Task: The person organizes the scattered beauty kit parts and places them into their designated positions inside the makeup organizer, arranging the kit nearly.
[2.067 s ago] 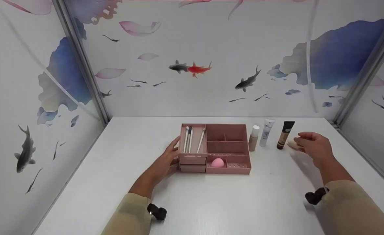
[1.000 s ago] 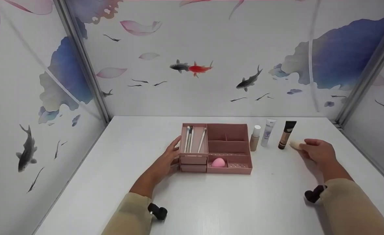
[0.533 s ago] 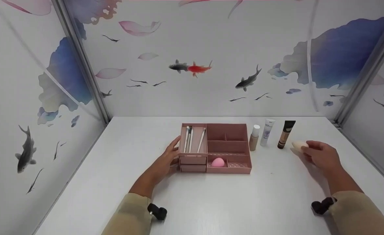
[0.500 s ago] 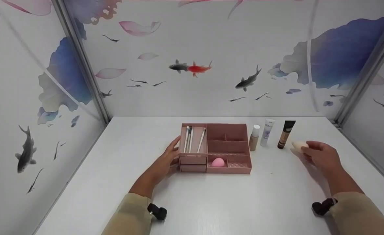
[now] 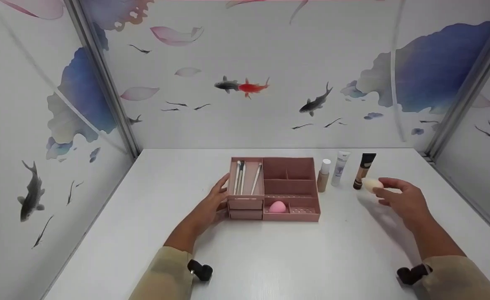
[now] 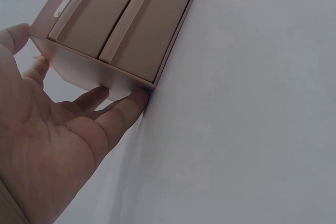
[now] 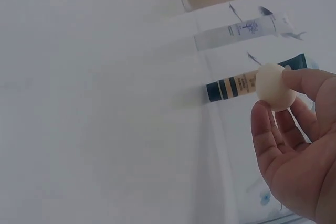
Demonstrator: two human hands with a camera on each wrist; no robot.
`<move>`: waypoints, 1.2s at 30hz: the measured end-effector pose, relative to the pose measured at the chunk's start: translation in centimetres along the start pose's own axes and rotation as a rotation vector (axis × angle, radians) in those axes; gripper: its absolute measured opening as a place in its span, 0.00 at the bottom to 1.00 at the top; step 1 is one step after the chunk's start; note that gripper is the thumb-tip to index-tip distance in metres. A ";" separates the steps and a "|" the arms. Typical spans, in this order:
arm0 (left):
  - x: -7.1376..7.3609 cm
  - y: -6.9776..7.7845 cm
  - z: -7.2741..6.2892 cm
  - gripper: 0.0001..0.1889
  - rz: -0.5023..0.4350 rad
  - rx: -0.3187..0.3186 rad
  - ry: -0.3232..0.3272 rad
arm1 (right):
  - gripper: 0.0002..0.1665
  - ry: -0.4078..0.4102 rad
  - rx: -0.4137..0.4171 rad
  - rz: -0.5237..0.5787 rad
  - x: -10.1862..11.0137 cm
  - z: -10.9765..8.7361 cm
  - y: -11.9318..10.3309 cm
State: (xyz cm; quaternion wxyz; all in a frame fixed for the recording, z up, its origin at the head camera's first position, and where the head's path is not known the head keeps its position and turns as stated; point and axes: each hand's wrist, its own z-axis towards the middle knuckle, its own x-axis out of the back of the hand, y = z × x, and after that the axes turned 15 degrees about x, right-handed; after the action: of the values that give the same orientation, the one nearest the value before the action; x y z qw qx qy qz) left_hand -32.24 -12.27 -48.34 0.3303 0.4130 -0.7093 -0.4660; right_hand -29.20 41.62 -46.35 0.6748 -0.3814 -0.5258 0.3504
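Observation:
Between thumb and fingers my right hand (image 5: 405,200) pinches a cream makeup sponge (image 5: 372,185), raised above the table. Just behind it stands a black-capped tube (image 5: 364,166), partly covered by the sponge in the right wrist view. My left hand (image 5: 208,205) rests against the left side of a pink cosmetics organizer (image 5: 290,217); in the left wrist view its extended fingers (image 6: 123,115) touch the side wall. Several makeup brushes (image 5: 239,179) lie in the organizer's top left tray. A pink makeup sponge (image 5: 277,207) sits in a front compartment.
Right of the organizer stand a foundation bottle (image 5: 323,177) with a white cap and a white tube (image 5: 340,170). Printed panels (image 5: 270,125) enclose the white table (image 5: 295,262) at the back and both sides.
My right hand has taken hold of the cream makeup sponge and lifted it off the table, bringing it slightly left in front of the black-capped tube. The left hand stays put.

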 end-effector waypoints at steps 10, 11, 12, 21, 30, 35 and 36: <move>-0.1 0.0 0.0 0.29 -0.010 0.014 0.008 | 0.46 -0.077 0.095 -0.013 -2.5 -0.8 -3.5; -0.1 0.0 0.0 0.29 -0.007 0.014 0.010 | 0.46 -0.085 0.101 -0.017 -2.9 -0.9 -3.9; -0.1 0.0 0.0 0.29 -0.006 0.012 0.011 | 0.45 -0.091 0.112 -0.016 -3.3 -0.9 -4.3; -0.1 0.1 0.0 0.30 -0.005 0.009 0.012 | 0.39 -0.166 0.158 0.048 -6.8 -0.9 -6.9; 0.0 -0.2 0.1 0.28 0.007 0.011 0.020 | 0.36 -0.213 0.194 0.143 -10.0 -0.7 -8.3; 0.0 -0.2 0.1 0.28 0.008 0.022 0.032 | 0.35 -0.226 0.193 0.144 -11.1 -0.7 -8.8; 0.0 -0.2 0.1 0.28 0.008 0.023 0.031 | 0.35 -0.229 0.193 0.141 -11.2 -0.8 -8.8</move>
State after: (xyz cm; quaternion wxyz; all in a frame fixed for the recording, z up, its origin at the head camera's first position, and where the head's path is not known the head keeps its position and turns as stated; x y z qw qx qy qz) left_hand -32.29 -12.22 -48.53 0.3383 0.4213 -0.7109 -0.4502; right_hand -30.08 27.61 -43.66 0.6177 -0.3082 -0.5350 0.4871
